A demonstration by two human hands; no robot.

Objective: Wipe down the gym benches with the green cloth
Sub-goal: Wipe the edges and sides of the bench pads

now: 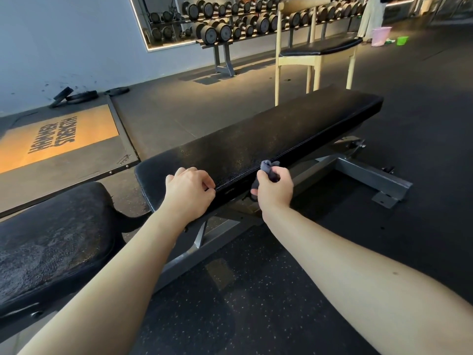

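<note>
A long bench pad [258, 142] is stretching away ahead, a second pad [51, 239] lying to its near left. A chair [317, 51] is standing behind it, a dumbbell rack [230, 26] sitting further back along the wall.

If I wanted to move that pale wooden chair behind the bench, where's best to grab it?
Probably the curved top rail of the wooden chair, gripped from above at the back. It is the highest bare bar, and the black seat faces right, away from the long bench.

Black padded bench [268, 134] on dark rubber floor [422, 111] — left hand [189, 193] on its edge.
</note>
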